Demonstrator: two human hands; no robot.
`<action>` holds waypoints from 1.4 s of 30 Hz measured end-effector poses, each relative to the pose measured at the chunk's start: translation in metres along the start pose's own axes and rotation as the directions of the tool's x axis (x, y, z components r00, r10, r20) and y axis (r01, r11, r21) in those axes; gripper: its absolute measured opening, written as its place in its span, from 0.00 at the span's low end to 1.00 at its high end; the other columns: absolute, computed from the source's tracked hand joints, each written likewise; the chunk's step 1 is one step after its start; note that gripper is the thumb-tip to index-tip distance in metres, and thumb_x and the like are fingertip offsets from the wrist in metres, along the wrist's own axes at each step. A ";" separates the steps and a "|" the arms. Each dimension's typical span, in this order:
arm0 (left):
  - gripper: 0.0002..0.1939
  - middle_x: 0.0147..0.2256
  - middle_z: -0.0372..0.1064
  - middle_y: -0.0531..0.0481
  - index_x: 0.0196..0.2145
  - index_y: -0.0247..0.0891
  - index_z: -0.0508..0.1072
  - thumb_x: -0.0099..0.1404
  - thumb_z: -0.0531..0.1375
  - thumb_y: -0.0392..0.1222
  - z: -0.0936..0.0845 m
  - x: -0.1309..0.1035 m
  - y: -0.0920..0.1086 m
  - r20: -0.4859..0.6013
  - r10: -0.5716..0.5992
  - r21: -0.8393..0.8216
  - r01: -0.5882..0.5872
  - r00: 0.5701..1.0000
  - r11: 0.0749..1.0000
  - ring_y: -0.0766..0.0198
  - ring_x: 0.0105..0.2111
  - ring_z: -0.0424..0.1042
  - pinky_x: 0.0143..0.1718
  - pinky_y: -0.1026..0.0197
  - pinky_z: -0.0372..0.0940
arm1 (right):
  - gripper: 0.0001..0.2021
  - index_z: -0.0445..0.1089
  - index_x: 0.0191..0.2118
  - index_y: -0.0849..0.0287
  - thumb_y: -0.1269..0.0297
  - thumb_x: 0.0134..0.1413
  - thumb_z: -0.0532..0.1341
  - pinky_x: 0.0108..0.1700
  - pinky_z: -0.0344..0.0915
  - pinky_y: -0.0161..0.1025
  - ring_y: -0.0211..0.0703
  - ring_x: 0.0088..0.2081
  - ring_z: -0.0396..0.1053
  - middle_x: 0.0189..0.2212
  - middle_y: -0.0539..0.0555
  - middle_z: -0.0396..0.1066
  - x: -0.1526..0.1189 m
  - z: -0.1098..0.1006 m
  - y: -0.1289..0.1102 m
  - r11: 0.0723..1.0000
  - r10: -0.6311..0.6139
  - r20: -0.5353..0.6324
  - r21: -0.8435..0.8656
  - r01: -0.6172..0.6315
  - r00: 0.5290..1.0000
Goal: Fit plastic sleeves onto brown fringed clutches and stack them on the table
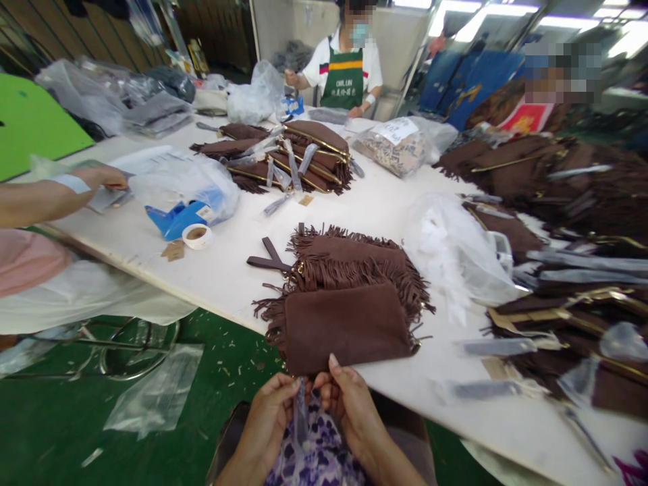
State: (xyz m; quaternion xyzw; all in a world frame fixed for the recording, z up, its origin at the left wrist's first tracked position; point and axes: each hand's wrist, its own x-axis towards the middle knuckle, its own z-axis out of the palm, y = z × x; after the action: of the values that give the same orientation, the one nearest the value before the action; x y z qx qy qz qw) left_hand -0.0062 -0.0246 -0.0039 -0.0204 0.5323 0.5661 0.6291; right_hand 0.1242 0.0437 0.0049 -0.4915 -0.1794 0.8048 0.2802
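Note:
Both my hands are low in the head view, just off the table's front edge. My left hand (pixel 272 413) pinches a small strip in clear plastic wrap (pixel 300 415), which hangs down over my lap. Close beside it, my right hand (pixel 349 398) has its fingers curled at the upper end of the same strip, thumb pointing up. Right above my hands a smooth brown pouch (pixel 347 324) lies flat at the table edge. Behind that pouch lie brown fringed bags (pixel 354 253) with a wrist strap (pixel 268 262) sticking out to the left.
Brown bags are piled at the table's back (pixel 304 152) and right (pixel 547 169). White plastic bags (pixel 450 243) lie right of centre. A tape roll (pixel 197 235) sits near a blue bag (pixel 177 217) on the left. One person sits opposite; another person's arm (pixel 55 196) reaches in from the left.

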 end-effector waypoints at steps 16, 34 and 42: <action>0.16 0.30 0.77 0.46 0.34 0.35 0.72 0.48 0.70 0.38 0.012 0.011 -0.017 -0.138 0.093 -0.060 -0.102 0.986 0.993 0.60 0.31 0.76 0.35 0.63 0.68 | 0.21 0.65 0.24 0.62 0.47 0.43 0.68 0.21 0.58 0.29 0.30 0.17 0.61 0.18 0.50 0.69 0.010 -0.006 -0.013 0.983 -0.166 -0.129 -0.107 0.152 0.978; 0.15 0.44 0.73 0.49 0.43 0.44 0.72 0.64 0.53 0.52 -0.014 0.018 0.024 0.120 0.691 0.776 -0.501 0.713 0.383 0.54 0.47 0.70 0.50 0.52 0.62 | 0.22 0.60 0.31 0.58 0.53 0.38 0.72 0.21 0.61 0.29 0.32 0.20 0.63 0.21 0.43 0.64 0.015 -0.032 -0.054 0.941 -0.330 -0.379 -0.062 0.331 0.865; 0.14 0.45 0.72 0.47 0.44 0.43 0.71 0.66 0.52 0.49 -0.002 0.026 0.016 0.187 0.682 0.782 -0.528 0.707 0.333 0.54 0.47 0.69 0.50 0.52 0.62 | 0.16 0.68 0.42 0.57 0.59 0.47 0.67 0.20 0.51 0.29 0.28 0.19 0.53 0.20 0.42 0.61 0.020 -0.023 -0.109 0.709 -0.700 -0.111 -0.233 0.666 0.706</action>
State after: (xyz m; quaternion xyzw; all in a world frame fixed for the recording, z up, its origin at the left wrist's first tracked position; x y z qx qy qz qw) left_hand -0.0246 -0.0026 -0.0138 0.4101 0.7445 0.4570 0.2622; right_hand 0.1672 0.1415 0.0416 -0.4872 -0.3912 0.5729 0.5305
